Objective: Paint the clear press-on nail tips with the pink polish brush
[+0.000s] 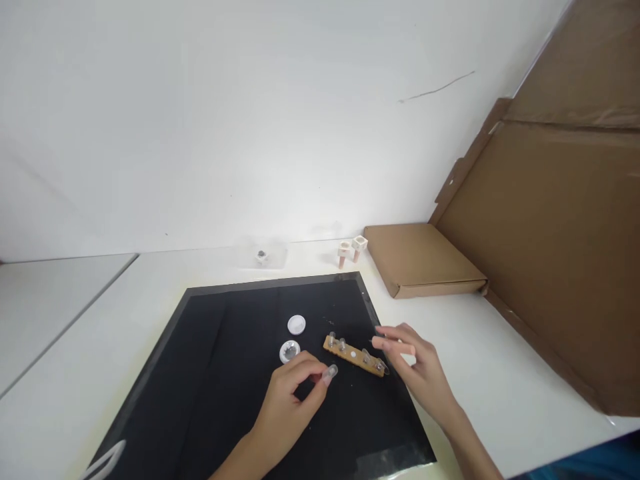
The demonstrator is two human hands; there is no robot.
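Observation:
My left hand [297,393] is closed in a pinch on a small transparent plastic piece [330,373], held above a black mat [240,400]. In my right hand [417,363] is a peach-coloured stick-like handle [395,346], gripped between thumb and fingers; its thin tip is too small to make out. Between the hands lies a tan strip [345,351] bearing several small transparent cups and a white dot. Just beyond my left hand sits a round white pot [289,351] with silvery contents, and a white disc-shaped lid [297,325] lies behind it.
Two peach-stemmed pieces with square white heads [344,249] stand at the back, by the wall. A transparent box [274,258] holds something small and dark. A flat cardboard box [425,257] and tall cardboard panel [560,253] border the right. A white loop [105,461] is at lower left.

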